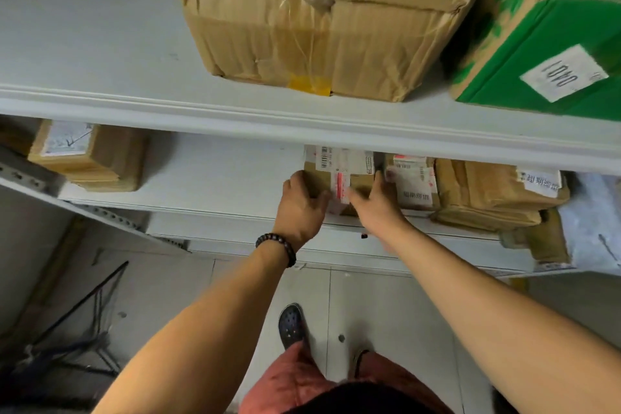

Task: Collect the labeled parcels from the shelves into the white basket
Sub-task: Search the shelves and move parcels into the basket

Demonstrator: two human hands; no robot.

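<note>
On the lower shelf (208,175), at its front edge: small labeled parcel (339,176), taken as reference.

- Far left of parcel, well apart: brown box (90,155), white label on top.
- Left hand (302,208), bead bracelet (277,247) at wrist, fingers curled round parcel's left edge.
- Right hand (376,208) clasps parcel's right side, fingers pushed in against second labeled parcel (411,181) just beside.
- Further right of parcel: stacked brown packets (487,195), then white bag (591,218).
- Above parcel, upper shelf: crumpled carton (322,20).
- Above and right of parcel: green box (554,27).
</note>
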